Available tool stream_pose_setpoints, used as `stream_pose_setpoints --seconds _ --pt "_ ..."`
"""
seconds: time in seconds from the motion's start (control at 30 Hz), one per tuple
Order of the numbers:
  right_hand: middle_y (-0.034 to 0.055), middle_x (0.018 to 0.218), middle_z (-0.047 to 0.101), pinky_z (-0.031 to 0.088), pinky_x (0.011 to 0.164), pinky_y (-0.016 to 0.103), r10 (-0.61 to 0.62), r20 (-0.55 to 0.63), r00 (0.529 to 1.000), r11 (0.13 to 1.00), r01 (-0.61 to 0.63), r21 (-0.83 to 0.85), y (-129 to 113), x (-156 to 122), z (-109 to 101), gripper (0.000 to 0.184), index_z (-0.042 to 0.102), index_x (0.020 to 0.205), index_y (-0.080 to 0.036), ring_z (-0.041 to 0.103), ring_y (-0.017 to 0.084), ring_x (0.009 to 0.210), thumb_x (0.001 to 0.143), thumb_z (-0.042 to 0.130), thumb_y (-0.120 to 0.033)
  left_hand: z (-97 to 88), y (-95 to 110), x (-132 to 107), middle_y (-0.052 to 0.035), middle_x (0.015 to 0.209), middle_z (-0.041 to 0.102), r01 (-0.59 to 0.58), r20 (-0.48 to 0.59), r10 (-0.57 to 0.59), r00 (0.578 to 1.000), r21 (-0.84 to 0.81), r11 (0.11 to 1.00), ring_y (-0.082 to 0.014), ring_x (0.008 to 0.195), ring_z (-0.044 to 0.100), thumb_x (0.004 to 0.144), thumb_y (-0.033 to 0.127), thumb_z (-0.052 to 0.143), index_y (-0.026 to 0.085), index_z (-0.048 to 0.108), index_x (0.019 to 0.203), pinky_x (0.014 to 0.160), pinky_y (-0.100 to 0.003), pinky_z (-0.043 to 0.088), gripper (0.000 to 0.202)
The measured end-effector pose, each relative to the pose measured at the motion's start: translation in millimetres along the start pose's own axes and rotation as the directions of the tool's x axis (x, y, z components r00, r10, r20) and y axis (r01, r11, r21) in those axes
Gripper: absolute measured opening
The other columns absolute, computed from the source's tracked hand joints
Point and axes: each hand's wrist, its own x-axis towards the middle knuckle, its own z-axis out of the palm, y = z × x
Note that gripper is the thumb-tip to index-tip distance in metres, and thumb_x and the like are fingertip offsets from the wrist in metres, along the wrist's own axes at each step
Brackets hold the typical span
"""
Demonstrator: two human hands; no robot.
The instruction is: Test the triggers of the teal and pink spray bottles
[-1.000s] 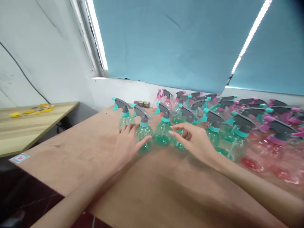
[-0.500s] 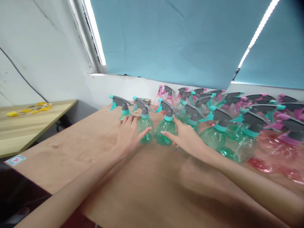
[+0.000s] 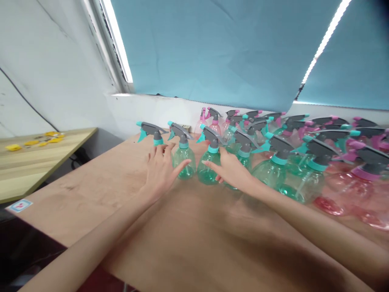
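Green spray bottle (image 3: 207,177) stands upright on the wooden table (image 3: 103,198), between your hands. Your right hand (image 3: 235,170) has its thumb across the front of the body, fingers partly hidden; cannot tell whether it grips. Your left hand (image 3: 159,168) is spread wide, thumb in front of the neighbouring bottle (image 3: 184,156), fingers by the leftmost bottle (image 3: 158,142).

Handling (judged): thin plastic, probably light, likely to flex if you squeeze, smooth enough to slip; hardly fragile. Best hold for you: the round body below the teal collar (image 3: 213,149), clear of the trigger.

Surroundings: another green bottle (image 3: 244,160) stands close beyond your right hand, limiting finger room. Red bottles (image 3: 363,184) crowd the right side, sprayer heads overlapping in view.
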Motion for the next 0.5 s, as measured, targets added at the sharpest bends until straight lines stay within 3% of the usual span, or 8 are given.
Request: stream_pose_setpoints --seconds 0.17,0.27,0.4,0.5 --pt "0.0038 0.055 0.062 0.045 0.039 0.031 -0.015 0.042 0.999 1.0 0.015 0.014 0 -9 -3 0.069 0.033 0.135 -0.007 0.059 0.02 0.039 0.087 0.051 -0.053 -21.6 11 -21 -0.0144 0.116 0.052 0.006 -0.038 -0.009 0.999 -0.066 0.998 -0.0342 0.11 0.048 0.091 0.05 0.055 0.017 0.048 0.127 0.093 -0.048 0.037 0.05" --pt "0.012 0.074 0.068 0.05 0.051 0.036 -0.046 0.03 0.998 0.998 0.047 -0.028 0 -22 -7 0.064 0.042 0.127 -0.009 0.066 0.024 0.055 0.085 0.052 -0.055 -29.6 25 -42 -0.0119 0.117 0.05 -0.054 -0.011 0.053 0.999 -0.179 0.982 -0.0304 0.11 0.049 0.093 0.047 0.054 0.018 0.044 0.128 0.095 -0.045 0.038 0.047" --pt "0.0206 0.111 0.065 0.049 0.075 0.045 -0.164 -0.02 0.986 0.966 0.156 -0.208 3 -52 -15 0.058 0.047 0.122 -0.012 0.063 0.036 0.1 0.084 0.052 -0.055 -33.7 51 -69 -0.0109 0.122 0.05 -0.064 0.117 0.109 0.987 -0.336 0.94 -0.0309 0.117 0.047 0.091 0.047 0.056 0.02 0.041 0.129 0.1 -0.048 0.036 0.05" --pt "0.0166 0.103 0.067 0.049 0.069 0.043 -0.159 0.002 0.987 0.954 0.154 -0.256 10 -78 -25 0.053 0.05 0.115 -0.014 0.065 0.034 0.092 0.084 0.05 -0.057 -38.1 76 -80 -0.0103 0.137 0.045 0.005 0.291 0.157 0.944 -0.486 0.874 -0.0341 0.128 0.039 0.085 0.051 0.062 0.025 0.035 0.138 0.105 -0.053 0.031 0.065"
